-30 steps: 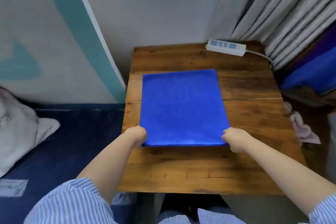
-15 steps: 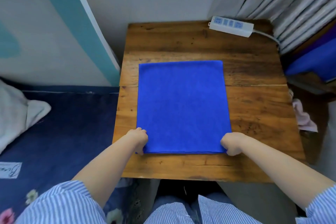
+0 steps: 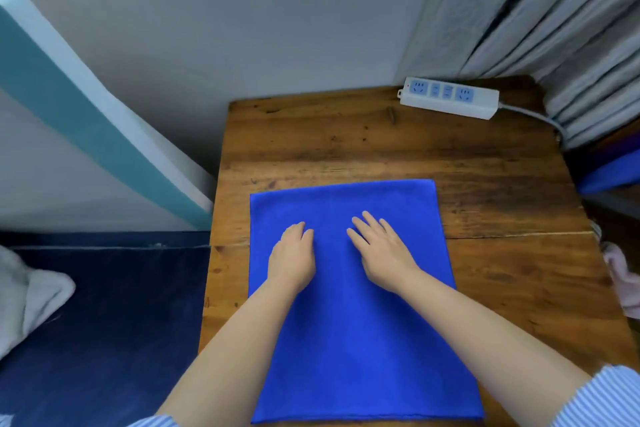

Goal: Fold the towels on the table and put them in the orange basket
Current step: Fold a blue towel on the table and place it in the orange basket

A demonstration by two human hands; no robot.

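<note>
Both bare forearms are reaching forward, side by side. The left hand (image 3: 292, 258) and right hand (image 3: 382, 253) are lying palm-down, fingers straight, slightly apart.

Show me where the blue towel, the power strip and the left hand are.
blue towel (image 3: 363, 357): head view, bare cloth between the forearms.
power strip (image 3: 449, 98): head view, middle of its white top face.
left hand (image 3: 292, 258): head view, back of the hand, flat on the towel.

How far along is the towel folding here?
Early on. One blue towel lies spread flat on the wooden table. The left hand and right hand rest flat on it, fingers straight, as if smoothing. No finished fold shows, and no orange basket is in view, so folding and putting away remain.
</note>
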